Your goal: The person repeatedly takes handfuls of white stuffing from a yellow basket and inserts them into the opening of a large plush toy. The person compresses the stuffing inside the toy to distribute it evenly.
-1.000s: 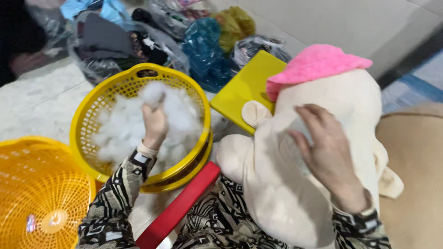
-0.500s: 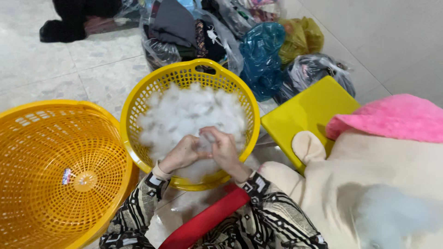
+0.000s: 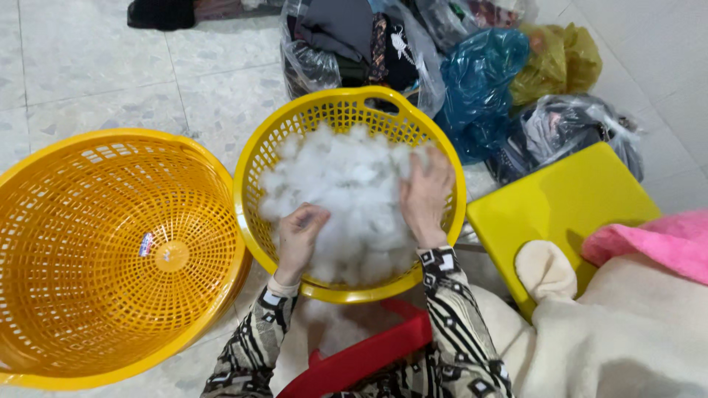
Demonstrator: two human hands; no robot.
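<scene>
Left hand, right hand buried in white stuffing, yellow basket.

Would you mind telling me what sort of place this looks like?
Probably a home floor used as a toy-stuffing workspace: tiled floor, bags of clothes against the wall, and both hands, left hand and right hand, in a basket of white stuffing.

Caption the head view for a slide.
Both hands, left hand and right hand, dig into white stuffing in a yellow basket.
</scene>
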